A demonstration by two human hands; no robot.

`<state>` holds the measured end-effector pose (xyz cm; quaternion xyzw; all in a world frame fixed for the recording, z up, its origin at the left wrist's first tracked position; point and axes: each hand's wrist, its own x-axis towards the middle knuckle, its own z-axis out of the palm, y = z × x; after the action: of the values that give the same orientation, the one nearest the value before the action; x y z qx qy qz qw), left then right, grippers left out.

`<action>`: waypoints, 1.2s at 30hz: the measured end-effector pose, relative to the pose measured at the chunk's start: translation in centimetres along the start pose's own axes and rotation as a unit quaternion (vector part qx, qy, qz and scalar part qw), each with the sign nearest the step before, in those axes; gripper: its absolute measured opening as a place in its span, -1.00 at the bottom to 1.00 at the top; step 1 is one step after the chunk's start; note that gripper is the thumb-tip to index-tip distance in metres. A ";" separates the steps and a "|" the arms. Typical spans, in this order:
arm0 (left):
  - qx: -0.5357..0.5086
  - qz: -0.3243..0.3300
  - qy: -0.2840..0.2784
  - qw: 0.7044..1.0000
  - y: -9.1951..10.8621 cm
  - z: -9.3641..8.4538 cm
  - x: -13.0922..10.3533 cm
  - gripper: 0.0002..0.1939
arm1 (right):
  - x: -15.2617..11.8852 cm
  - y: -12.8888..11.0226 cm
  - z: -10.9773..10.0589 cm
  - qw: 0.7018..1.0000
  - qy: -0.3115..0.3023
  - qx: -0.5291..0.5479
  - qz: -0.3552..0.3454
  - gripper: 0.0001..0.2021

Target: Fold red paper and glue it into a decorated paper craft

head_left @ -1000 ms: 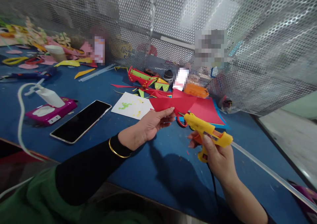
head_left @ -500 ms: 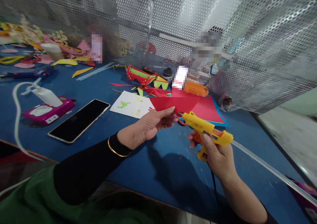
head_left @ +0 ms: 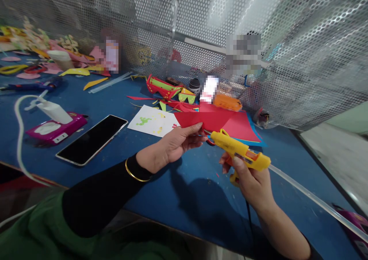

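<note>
My right hand (head_left: 251,175) is wrapped round a yellow glue gun (head_left: 240,148), with a long clear glue stick (head_left: 310,196) coming out of its rear. The gun's nozzle points left, close to the fingertips of my left hand (head_left: 182,143). Thumb and fingers of that hand pinch a small red piece (head_left: 211,141), partly hidden by the fingers and the nozzle. Behind both hands lie red sheets (head_left: 238,125) over a blue one. To their left is a white card (head_left: 152,120) with small green, yellow and red bits on it.
A phone (head_left: 92,140) and a purple power socket (head_left: 57,129) with a white plug and cable lie at left. Paper glasses (head_left: 163,87), scraps and an orange object (head_left: 228,102) stand before a perforated metal screen (head_left: 198,33). A blue glue gun (head_left: 34,85) lies far left.
The glue gun has shifted very slightly left, its nozzle nearer my left fingertips, and my right hand's grip has turned a little. My left hand looks almost unmoved.
</note>
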<state>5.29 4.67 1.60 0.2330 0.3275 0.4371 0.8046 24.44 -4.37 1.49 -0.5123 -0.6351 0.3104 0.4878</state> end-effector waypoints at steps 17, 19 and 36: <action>-0.006 0.003 -0.004 1.000 0.1 0.2 -0.1 -0.85 | -0.1 0.1 0.0 1.000 0.003 -0.018 0.007 -0.55; -0.004 0.002 -0.002 1.000 0.1 0.2 -0.2 -0.86 | -0.2 0.3 0.0 1.000 0.006 -0.017 0.007 -0.57; 0.014 0.003 -0.016 1.000 0.1 0.1 -0.4 -0.85 | -0.6 2.1 -0.5 0.999 0.037 -0.034 0.020 -0.69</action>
<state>5.09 4.38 1.86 0.2526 0.3201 0.4312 0.8049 25.67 -4.36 -0.43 -0.5521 -0.6165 0.2794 0.4869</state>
